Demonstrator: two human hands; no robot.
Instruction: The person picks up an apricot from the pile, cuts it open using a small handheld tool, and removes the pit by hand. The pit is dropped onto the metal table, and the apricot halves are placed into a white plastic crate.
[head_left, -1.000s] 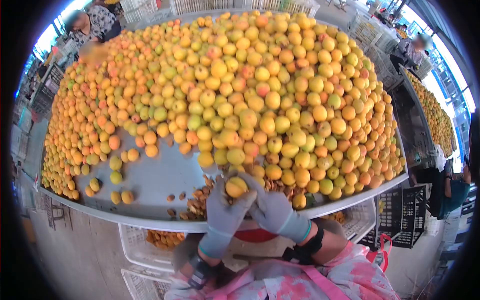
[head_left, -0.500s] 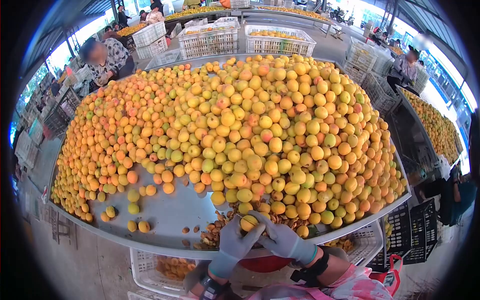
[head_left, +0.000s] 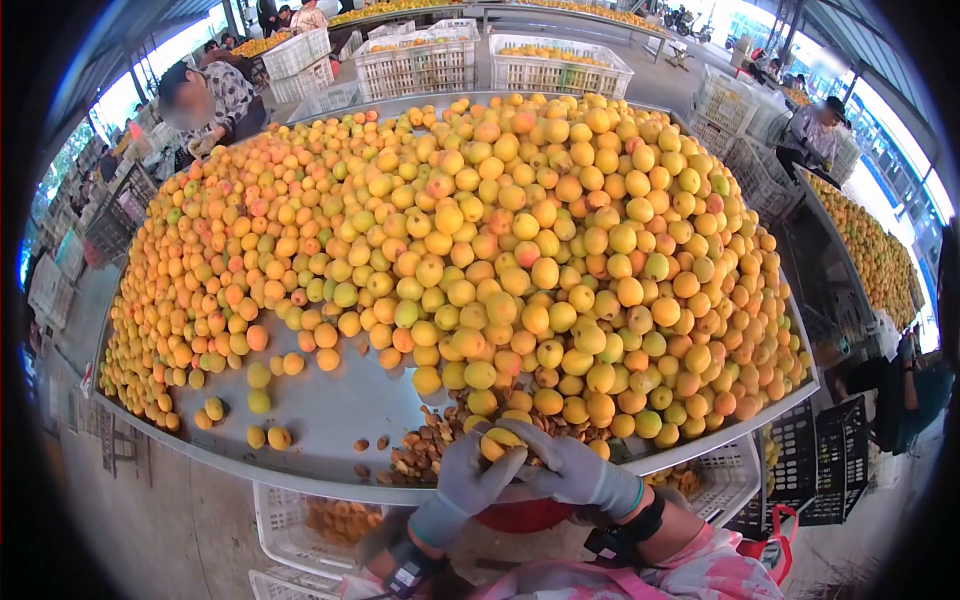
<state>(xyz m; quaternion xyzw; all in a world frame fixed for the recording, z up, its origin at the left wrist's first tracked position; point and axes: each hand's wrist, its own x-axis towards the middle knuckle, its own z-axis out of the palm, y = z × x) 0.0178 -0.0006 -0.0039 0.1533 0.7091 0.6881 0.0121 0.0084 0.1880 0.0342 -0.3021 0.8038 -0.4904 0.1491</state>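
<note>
You've got one yellow fruit (head_left: 499, 443) btwn both gloved hands, just over the near rim of the metal worktop (head_left: 230, 462), roughly centred in front of you. L hand (head_left: 470, 478): grip closed on the fruit's near/L side, thumb and fingers wrapped partway, prob. so it can't roll. R hand (head_left: 565, 470): fingers curled in from the other side, grip nearly closed, tips against the fruit's upper R; exact R thumb contact is hidden. Fruit shows a dark line btwn two parts, so it looks parted along the seam; holding it from two sides prob. gives each hand its own half to steady. Can't tell if a stone's inside. Brown pits (head_left: 420, 455) lie loose just L of and behind your L hand, inside the rim, which prob. stops them dropping off. Main fruit pile (head_left: 480, 260) is heaped across the worktop beyond your hands, sloping down twd you, so the nearest pcs sit w/in easy reach. A few strays, e.g. a loose pair (head_left: 268, 438), sit apart on the bare metal to the L. Below the edge, a white crate (head_left: 280, 520) on the L has orange pcs (head_left: 340, 518) in it, and another white crate (head_left: 735, 470) is under the R side; both prob. tucked there to stay close w/o taking worktop space. Black crates (head_left: 838, 455) stand farther R.
</note>
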